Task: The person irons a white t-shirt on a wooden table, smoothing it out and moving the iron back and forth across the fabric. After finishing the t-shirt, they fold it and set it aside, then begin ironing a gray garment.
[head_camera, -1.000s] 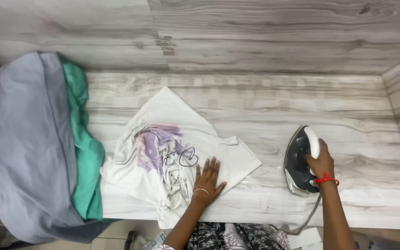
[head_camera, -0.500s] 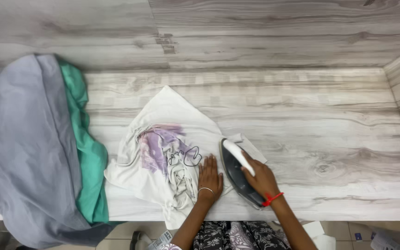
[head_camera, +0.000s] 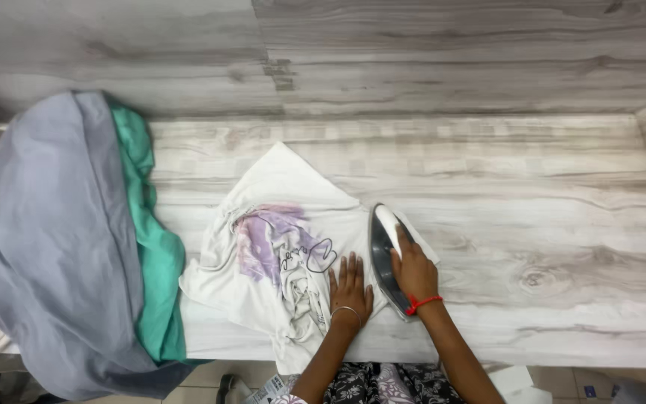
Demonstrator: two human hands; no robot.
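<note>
A crumpled white T-shirt (head_camera: pixel 282 187) with a purple print lies on the grey wood-grain table (head_camera: pixel 532 224). My left hand (head_camera: pixel 351 287), with a thin bangle at the wrist, rests flat with fingers spread on the shirt's lower right part. My right hand (head_camera: pixel 414 271), a red thread tied at the wrist, grips the white handle of a dark clothes iron (head_camera: pixel 383 251). The iron sits soleplate down on the shirt's right edge, just right of my left hand.
A pile of grey cloth (head_camera: pixel 46 239) over green cloth (head_camera: pixel 155 254) drapes over the table's left end. A wall in the same wood grain (head_camera: pixel 413 52) stands behind, with a side wall at the far right. Papers lie on the floor below the front edge.
My right hand brought the iron from the table's right side leftward onto the shirt's right edge, then pushed it a little farther up. My left hand stayed pressed on the shirt.
</note>
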